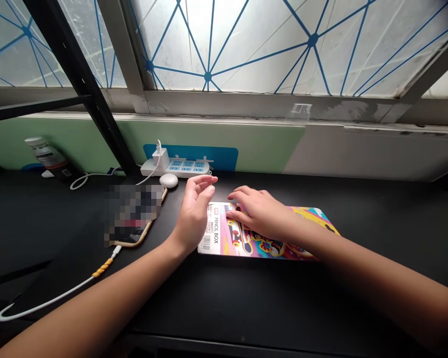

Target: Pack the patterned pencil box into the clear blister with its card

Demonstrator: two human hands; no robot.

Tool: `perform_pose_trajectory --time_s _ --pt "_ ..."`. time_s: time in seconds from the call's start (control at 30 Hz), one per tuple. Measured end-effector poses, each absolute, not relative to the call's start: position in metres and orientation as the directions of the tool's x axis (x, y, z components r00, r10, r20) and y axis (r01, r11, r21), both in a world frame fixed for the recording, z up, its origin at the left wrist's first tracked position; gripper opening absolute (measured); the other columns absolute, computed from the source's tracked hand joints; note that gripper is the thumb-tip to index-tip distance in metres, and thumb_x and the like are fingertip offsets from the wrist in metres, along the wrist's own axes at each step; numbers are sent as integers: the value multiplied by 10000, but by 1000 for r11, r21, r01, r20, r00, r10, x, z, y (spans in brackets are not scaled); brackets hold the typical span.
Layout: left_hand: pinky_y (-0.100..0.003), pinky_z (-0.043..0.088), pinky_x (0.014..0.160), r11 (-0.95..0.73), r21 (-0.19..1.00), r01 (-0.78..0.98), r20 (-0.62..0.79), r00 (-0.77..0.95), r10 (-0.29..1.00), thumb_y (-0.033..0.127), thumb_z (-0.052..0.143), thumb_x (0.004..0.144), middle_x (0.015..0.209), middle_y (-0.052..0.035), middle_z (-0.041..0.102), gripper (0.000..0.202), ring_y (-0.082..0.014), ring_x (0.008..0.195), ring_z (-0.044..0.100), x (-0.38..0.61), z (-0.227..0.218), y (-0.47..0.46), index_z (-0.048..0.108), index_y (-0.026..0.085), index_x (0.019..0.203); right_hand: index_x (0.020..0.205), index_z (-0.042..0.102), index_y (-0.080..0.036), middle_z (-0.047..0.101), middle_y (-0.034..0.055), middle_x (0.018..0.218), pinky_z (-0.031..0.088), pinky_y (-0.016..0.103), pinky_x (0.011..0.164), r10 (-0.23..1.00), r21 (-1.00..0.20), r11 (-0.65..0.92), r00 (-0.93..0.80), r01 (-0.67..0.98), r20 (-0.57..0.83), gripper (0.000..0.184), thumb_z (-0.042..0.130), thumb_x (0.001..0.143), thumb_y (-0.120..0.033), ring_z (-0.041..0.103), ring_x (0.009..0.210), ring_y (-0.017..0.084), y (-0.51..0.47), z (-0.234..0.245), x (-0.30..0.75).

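A colourful pencil box [224,238] lies flat on the black desk [246,303], its label end toward the left. My right hand [259,211] rests on top of the box with fingers stretched out flat. Beside the box's left end, my left hand [194,209] stands on edge, fingers apart and slightly curled, holding nothing.
A phone [134,219] with a white charging cable [52,298] lies left of my left hand. A white power strip [179,168] with a plug, and a small white round device [168,180], sit against the back wall. A bottle [48,156] lies at far left. A black frame post [82,84] rises at left.
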State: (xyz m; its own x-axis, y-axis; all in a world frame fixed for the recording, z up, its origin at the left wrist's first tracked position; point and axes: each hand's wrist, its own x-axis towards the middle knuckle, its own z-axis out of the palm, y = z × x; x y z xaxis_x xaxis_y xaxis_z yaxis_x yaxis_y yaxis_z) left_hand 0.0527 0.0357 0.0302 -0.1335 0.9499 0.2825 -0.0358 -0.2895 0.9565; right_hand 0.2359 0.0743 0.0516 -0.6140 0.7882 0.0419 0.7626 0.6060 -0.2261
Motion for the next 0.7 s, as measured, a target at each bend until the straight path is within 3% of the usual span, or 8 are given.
perform_pose_trajectory --time_s 0.1,0.17,0.27,0.43,0.7 --pt "-467 451 1081 -97 994 -47 91 -118 989 120 506 807 1373 -88 623 414 -270 1380 507 51 29 38 531 247 1200 1293 613 -238 610 121 1392 440 515 1016 829 -224 558 -545 799 123 472 443 1008 -574 619 1174 338 72 45 280" --pt "-493 478 1057 13 997 -76 -21 -112 993 52 470 708 1368 -87 625 548 -278 1385 504 50 27 41 533 258 1211 1272 627 -245 606 120 1410 452 527 1011 887 -282 462 -446 841 121 522 457 974 -639 622 1162 356 72 40 317" --pt "-508 493 1060 68 988 -139 -85 -116 990 20 451 651 1316 -96 653 606 -270 1359 543 51 26 45 541 251 1204 1205 658 -245 691 117 1279 515 481 932 950 -411 298 -308 862 42 523 468 949 -660 659 1101 340 75 38 361" --pt "-509 591 936 103 963 -251 -125 -73 990 21 496 742 1288 -93 678 530 -290 1223 669 51 24 48 546 257 1213 1142 678 -266 745 81 1166 546 411 832 958 -490 252 -285 834 8 479 485 942 -657 689 1035 308 76 40 375" --pt "-373 645 750 181 937 -298 -222 -111 969 45 544 902 1311 -114 689 360 -290 1177 708 51 25 51 540 246 1201 1058 691 -265 759 59 1015 513 343 673 932 -575 271 -361 772 -45 440 499 956 -648 697 853 249 68 38 361"
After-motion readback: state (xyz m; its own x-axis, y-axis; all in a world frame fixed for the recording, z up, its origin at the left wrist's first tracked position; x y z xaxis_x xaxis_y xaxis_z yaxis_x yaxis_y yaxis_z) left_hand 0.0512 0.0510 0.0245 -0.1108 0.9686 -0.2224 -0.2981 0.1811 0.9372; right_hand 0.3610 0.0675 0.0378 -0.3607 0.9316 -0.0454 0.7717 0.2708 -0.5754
